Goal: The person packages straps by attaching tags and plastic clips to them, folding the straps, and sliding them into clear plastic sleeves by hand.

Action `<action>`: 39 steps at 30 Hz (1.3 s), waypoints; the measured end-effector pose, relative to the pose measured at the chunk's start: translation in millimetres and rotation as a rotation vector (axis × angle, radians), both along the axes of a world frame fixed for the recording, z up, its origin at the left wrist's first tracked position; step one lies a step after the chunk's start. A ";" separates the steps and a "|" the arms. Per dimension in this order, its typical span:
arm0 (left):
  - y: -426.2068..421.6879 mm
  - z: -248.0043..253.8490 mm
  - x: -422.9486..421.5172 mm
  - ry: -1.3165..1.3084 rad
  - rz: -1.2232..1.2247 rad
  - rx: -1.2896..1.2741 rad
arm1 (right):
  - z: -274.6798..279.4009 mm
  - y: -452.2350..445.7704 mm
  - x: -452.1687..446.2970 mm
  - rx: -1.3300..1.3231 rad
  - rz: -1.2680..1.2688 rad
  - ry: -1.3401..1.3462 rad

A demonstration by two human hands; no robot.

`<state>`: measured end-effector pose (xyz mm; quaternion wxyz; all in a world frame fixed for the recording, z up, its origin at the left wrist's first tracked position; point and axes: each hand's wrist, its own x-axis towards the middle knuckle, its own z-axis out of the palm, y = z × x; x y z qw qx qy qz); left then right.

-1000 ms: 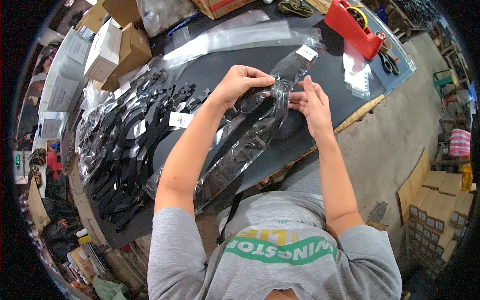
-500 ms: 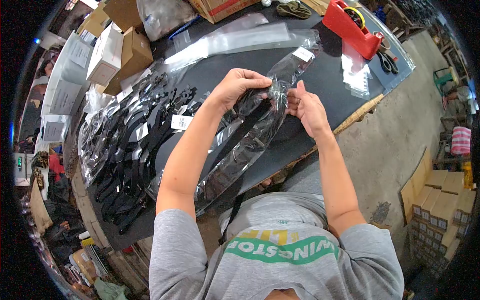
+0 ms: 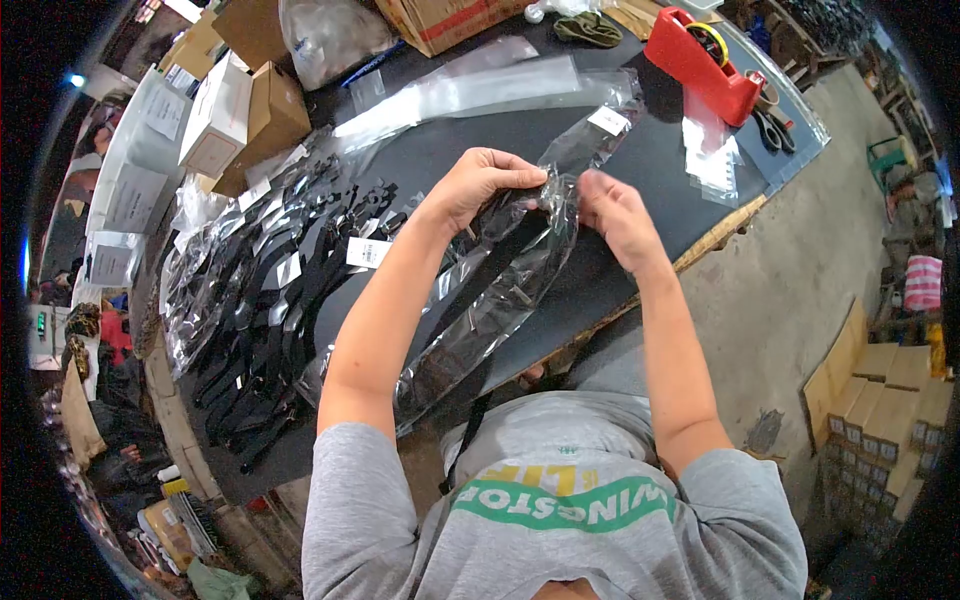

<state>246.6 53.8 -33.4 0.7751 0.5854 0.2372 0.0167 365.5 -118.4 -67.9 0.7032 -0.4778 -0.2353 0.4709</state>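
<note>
Clear plastic packaging (image 3: 500, 305) with a dark strap-like item in it lies folded in a loop on the dark table. My left hand (image 3: 490, 185) pinches its gathered upper part between thumb and fingertips. Just right of that bunched plastic is my right hand (image 3: 612, 215), its fingers curled together and slightly blurred; whether they grip the plastic is unclear. A white label (image 3: 608, 121) shows on the packaging's far end. Left of my left forearm lies a pile of black straps in clear bags (image 3: 270, 290), with another white tag (image 3: 368, 252) near the arm.
Flat clear bags (image 3: 460, 92) lie across the table's back. A red tape dispenser (image 3: 700, 65), scissors (image 3: 773, 130) and small clear bags (image 3: 708, 160) are at the right. Cartons (image 3: 217, 115) stand at the back left; stacked small boxes (image 3: 880, 405) are on the floor at right.
My right hand's fingers have gone from spread to curled beside the bunched plastic. My left hand keeps its pinch. The whole view has shifted slightly.
</note>
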 end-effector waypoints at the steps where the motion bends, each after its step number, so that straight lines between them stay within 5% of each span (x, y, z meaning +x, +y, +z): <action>1: -0.4 2.0 -0.1 0.016 -0.004 0.000 | 0.4 2.9 6.4 0.043 -0.042 0.137; 3: -0.1 2.5 -0.1 0.034 -0.007 0.000 | 5.3 11.0 17.9 0.087 -0.084 0.275; 12: 5.4 -2.2 3.1 0.027 0.035 -0.105 | 7.5 17.9 4.0 -0.054 0.013 -0.199; 17: 7.4 -3.0 1.1 0.018 -0.076 -0.053 | 3.4 13.9 5.7 -0.066 0.014 -0.235; 24: 7.2 -1.9 -2.5 -0.011 -0.083 -0.095 | 2.1 25.3 48.7 -0.036 -0.117 0.115; 28: 5.3 1.3 -4.6 -0.074 -0.104 -0.082 | 15.1 35.1 63.9 0.237 -0.065 0.364; 31: 12.2 -0.6 -8.2 -0.121 -0.128 -0.106 | 30.7 39.8 68.2 0.706 0.089 0.606; 34: 21.8 -6.8 -13.1 -0.161 -0.132 -0.205 | 57.8 42.8 54.5 0.719 -0.115 0.415; 36: 25.2 -6.2 -16.6 -0.235 -0.169 -0.341 | 54.3 48.1 68.6 0.849 0.088 0.461; 39: 23.7 -4.4 -19.6 -0.269 -0.278 -0.436 | 86.3 49.9 59.6 0.731 -0.018 -0.009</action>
